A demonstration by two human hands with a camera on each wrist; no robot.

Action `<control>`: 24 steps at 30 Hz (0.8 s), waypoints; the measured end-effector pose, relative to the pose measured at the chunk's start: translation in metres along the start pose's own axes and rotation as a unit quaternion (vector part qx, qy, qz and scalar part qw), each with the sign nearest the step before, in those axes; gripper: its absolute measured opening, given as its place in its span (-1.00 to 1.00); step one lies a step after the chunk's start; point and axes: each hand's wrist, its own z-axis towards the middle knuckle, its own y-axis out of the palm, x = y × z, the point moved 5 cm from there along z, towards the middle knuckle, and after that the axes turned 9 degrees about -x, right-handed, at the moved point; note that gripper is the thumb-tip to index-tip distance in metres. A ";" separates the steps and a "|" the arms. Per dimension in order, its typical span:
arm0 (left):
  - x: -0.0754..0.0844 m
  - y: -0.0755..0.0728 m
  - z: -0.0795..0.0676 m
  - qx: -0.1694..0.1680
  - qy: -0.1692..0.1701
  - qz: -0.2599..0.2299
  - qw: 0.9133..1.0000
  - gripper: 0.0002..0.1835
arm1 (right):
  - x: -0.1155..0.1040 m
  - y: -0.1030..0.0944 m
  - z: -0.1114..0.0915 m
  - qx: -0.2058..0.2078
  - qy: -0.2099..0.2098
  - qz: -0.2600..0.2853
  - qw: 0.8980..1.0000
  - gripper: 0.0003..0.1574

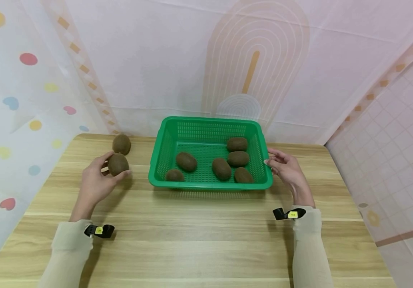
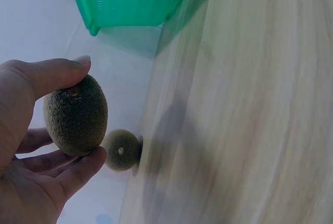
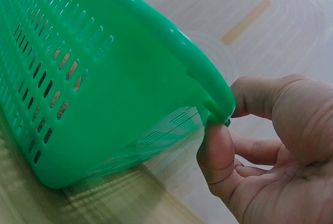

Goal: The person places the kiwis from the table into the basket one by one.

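My left hand (image 1: 98,178) grips a brown kiwi (image 2: 77,115) between thumb and fingertips, lifted off the wooden table at the left. Just behind it, a second kiwi (image 1: 121,144) rests on the tabletop near the back edge. In the middle stands a green plastic basket (image 1: 210,185) with slotted walls. Several kiwis lie inside, one of them the kiwi (image 1: 186,161) at centre left; the front rim partly hides the nearest ones. At the basket's right end, my right hand (image 1: 286,167) pinches the rim between thumb and fingers, as the right wrist view shows closely.
The wooden table (image 1: 192,244) stretches in front of the basket and to both sides. Patterned cloth (image 1: 156,72) hangs behind it, with more cloth walls at left and right. A black camera strap sits on each wrist.
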 end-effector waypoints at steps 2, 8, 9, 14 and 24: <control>0.003 0.001 -0.001 -0.004 -0.001 -0.005 1.000 -0.07 | 0.000 0.000 0.000 -0.001 0.002 -0.002 1.000 -0.35; 0.014 0.004 -0.001 -0.003 0.015 -0.019 1.000 -0.09 | -0.001 0.001 0.000 -0.004 0.000 -0.008 1.000 -0.36; 0.016 0.004 0.000 -0.003 0.018 -0.022 1.000 -0.09 | -0.001 0.001 0.000 -0.004 -0.001 -0.008 1.000 -0.36; 0.025 0.006 0.002 -0.008 0.023 -0.033 0.999 -0.09 | 0.000 0.001 0.000 -0.003 0.000 -0.010 1.000 -0.36; 0.046 0.006 0.005 -0.019 0.042 -0.059 0.997 -0.11 | 0.000 0.000 0.000 -0.001 0.002 -0.004 1.000 -0.34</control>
